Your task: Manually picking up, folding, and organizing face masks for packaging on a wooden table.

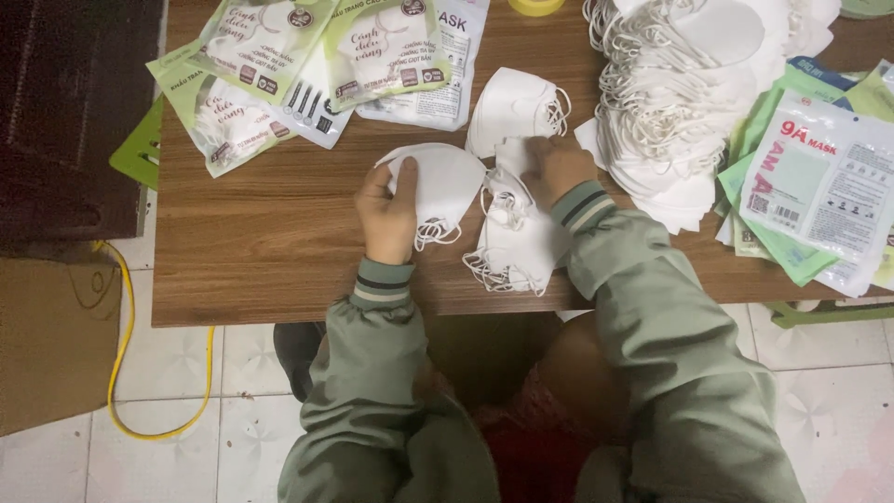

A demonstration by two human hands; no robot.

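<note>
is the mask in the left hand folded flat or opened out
Folded flat: the white mask under the left hand lies as one flat half-shape on the table.

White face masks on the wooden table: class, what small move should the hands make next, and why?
Probably lift the single white mask pinched by the left hand toward the green and white pouches at the table's far edge. The right hand rests on the small stack of masks, as if holding the rest down while one is taken away.

Low wooden table on a pale tiled floor

Brown wood-grain table (261, 242) over white floor tiles (177, 456); yellow cable (121, 317) loops beside a dark cabinet (65, 112).
</note>
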